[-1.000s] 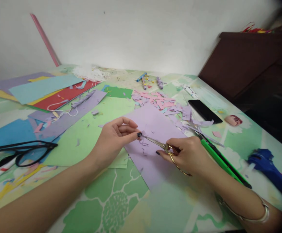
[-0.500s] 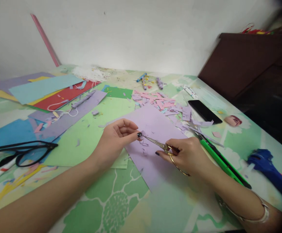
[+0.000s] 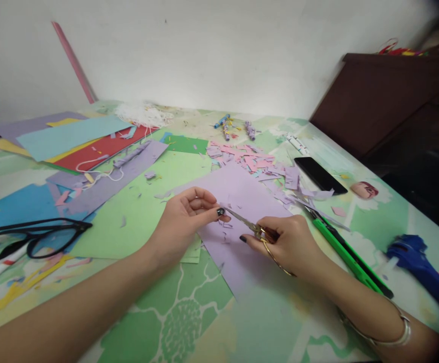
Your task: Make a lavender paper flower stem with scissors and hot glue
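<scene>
and here we are over the table, both hands busy above a purple sheet. the left hand is closed in a pinch, thumb against fingertips, gripping a small purple scrap that is mostly hidden; its exact shape is too small to tell. the right hand is wrapped round the handles of the scissors, one gold loop hanging below the fingers. look at the line of those blades: they run out from the right hand toward the left, the tip right at the left thumb, so the scrap sits at the far end of the scissors, well apart from the right fingers. whether the blades part at the tip, i cannot tell.

just below the left fingertips, little purple clippings dot the sheet. beyond the hands, a heap of pink and purple pieces spreads along the sheet's far edge, with a black phone to its right. a green cutter lies just beside the right forearm, and over on the left a pair of glasses rests near a light green sheet.
</scene>
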The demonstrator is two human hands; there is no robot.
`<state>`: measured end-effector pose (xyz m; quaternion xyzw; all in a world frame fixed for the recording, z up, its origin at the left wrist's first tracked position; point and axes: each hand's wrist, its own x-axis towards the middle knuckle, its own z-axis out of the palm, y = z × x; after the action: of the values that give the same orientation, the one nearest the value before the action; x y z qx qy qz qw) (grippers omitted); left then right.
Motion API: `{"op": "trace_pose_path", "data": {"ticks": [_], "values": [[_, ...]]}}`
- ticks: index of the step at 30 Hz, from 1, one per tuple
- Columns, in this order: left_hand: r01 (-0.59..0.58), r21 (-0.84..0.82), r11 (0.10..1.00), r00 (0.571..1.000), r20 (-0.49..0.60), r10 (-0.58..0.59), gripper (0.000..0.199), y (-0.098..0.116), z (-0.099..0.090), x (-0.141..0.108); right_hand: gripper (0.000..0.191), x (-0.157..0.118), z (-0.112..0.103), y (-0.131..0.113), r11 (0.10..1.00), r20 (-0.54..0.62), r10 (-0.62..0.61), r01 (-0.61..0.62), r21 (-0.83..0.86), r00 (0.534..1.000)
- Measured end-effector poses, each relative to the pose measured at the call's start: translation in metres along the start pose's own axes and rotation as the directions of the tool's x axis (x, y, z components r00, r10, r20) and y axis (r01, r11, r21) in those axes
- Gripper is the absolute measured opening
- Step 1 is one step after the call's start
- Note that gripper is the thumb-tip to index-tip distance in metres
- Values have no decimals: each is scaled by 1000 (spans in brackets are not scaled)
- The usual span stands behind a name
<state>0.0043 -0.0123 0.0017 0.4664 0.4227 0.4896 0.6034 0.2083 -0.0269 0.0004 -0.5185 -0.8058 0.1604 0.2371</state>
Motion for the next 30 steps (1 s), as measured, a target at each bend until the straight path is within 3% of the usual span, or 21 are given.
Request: {"op": "trace_pose_path", "data": {"ticks": [13,30], "values": [[11,-46,999,1000,26,-10,19,-2,0,0,36,0,3,2,997,55,31,-35,70,998],[27,-143,989,1000,12,-26,18,-1,3,-1,39,-3,7,-1,998,-49,5,-3,56,999]]}}
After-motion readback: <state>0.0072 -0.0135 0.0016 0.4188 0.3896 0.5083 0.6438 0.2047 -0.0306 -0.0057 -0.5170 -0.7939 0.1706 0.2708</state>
